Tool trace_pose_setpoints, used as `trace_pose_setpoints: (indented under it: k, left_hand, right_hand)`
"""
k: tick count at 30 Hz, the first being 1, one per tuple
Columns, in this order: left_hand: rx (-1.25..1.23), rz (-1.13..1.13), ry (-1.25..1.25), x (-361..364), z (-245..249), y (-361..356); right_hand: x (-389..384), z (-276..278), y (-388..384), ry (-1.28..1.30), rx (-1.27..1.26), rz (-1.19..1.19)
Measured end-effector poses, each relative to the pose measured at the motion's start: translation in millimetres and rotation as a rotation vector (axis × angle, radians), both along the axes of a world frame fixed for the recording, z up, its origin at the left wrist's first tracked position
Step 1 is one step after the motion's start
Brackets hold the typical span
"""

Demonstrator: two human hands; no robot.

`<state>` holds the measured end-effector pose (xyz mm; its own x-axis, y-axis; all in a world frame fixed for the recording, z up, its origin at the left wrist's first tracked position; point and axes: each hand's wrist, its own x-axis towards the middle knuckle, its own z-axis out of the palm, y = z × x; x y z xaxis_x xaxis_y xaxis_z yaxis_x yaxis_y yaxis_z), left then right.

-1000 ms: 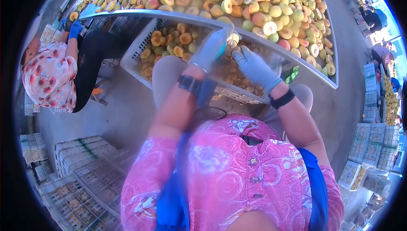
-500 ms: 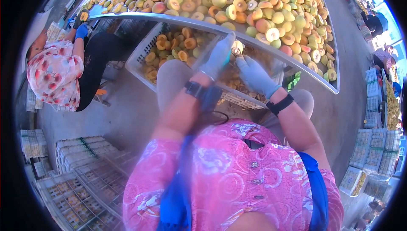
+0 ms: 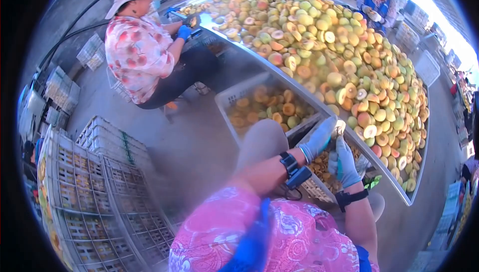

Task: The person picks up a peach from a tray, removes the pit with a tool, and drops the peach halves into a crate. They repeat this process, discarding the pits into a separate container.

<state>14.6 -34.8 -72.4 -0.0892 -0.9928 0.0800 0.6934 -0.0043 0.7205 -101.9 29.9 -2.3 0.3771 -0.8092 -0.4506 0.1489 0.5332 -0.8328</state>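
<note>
– Your left hand (image 3: 320, 140) grasps a cut fruit (image 3: 340, 126).
– Your right hand's (image 3: 347, 164) fingers are close beneath it; whether they grip anything, I can't tell.
– Where's that fruit?
– Before the table's (image 3: 405, 198) edge, near your crate (image 3: 315, 188) of brown scraps (image 3: 322, 166). The table holds heaped fruit (image 3: 349, 67).

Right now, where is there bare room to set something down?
Bare floor lies between the tall stacked crates and the crate of fruit halves; more lies just right of the table. Crowded: the tabletop, heaped with fruit, and its near edge, around the left hand and right hand.
</note>
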Motion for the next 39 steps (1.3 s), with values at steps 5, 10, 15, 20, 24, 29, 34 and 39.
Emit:
trace_pose_setpoints:
  k: [5,10,15,20,24,29,34,39]
  left_hand:
    - [-0.386,0.565,-0.904,16,9,13]
    - [0.072,0.099,0.087,14,40,20]
    - [0.292,-0.070,0.159,30,53,24]
    - [-0.013,0.205,-0.098,17,41,21]
    - [0.107,0.091,-0.085,23,68,32]
    - [0.223,-0.241,-0.019,32,58,27]
    - [0.099,-0.269,-0.140,33,55,25]
    - [0.028,-0.301,-0.279,32,52,23]
  right_hand:
    - [15,1,-3,-0.086,-0.015,0.062]
    - [18,12,-2,0.161,-0.061,0.088]
    - [16,4,-1,0.188,-0.164,0.176]
    - [25,11,10,0.176,-0.238,0.068]
    - [16,-1,7,0.164,-0.097,0.138]
    - [10,8,14,0.142,-0.137,0.154]
    - [-1,3,17,-0.096,0.080,0.177]
    - [1,10,25,-0.215,0.277,0.101]
